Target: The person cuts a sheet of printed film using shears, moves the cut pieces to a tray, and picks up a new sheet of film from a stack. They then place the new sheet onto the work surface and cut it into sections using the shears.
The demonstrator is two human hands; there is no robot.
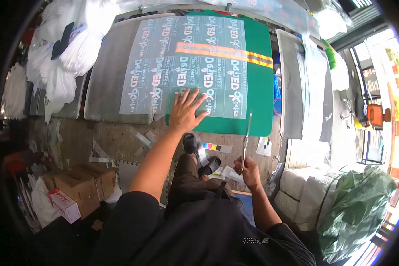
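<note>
My left hand (188, 110) lies flat with its fingers spread on the lower part of a translucent printed sheet (164, 66) with white lettering. Beneath the sheet are a green board (259, 88) and a grey board (106, 66). An orange and yellow striped strip (259, 59) runs from the sheet onto the green board. My right hand (248, 172) is closed around the handle of a long thin metal tool (247, 133), perhaps scissors or a blade, pointing up at the green board's front edge.
White fabric bundles (82, 44) hang at the upper left. Cardboard boxes (82, 184) stand at the lower left. On the right are another grey board (290, 84), white wrapped bales (303, 195) and a green bag (354, 213). Paper scraps (217, 147) lie on the wooden floor.
</note>
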